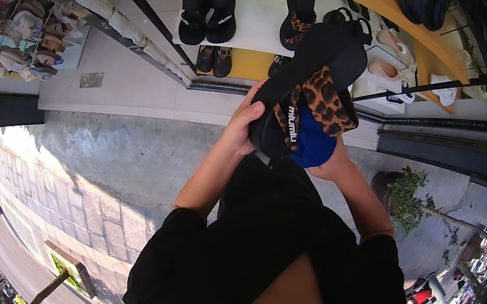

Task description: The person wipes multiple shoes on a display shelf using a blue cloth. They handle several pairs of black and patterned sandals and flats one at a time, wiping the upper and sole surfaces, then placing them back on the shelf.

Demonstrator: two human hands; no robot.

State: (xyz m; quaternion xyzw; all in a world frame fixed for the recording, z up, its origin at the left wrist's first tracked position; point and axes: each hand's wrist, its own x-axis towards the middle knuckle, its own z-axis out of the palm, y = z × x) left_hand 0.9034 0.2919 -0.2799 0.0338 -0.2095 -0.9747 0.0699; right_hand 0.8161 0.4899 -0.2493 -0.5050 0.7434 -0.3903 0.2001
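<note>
A pair of black platform thong sandals (275,95) with leopard-print straps (326,103) is held up in front of my chest, one sole partly overlapping the other. My left hand (244,121) grips a sole from the left, thumb on its near face. A blue cloth (316,139) is bunched against the strap and the near end of the sandals. Behind that cloth is my right hand (336,163), its fingers mostly hidden, holding it against the footwear. White raised lettering shows on one strap.
A white shelf (253,21) ahead carries black slides (208,14) and a leopard-strap sandal (299,18). Black metal rails (151,11) and a wooden upper shelf (379,2) frame it. Caps (29,35) hang at the left; a potted plant (406,200) stands at the right.
</note>
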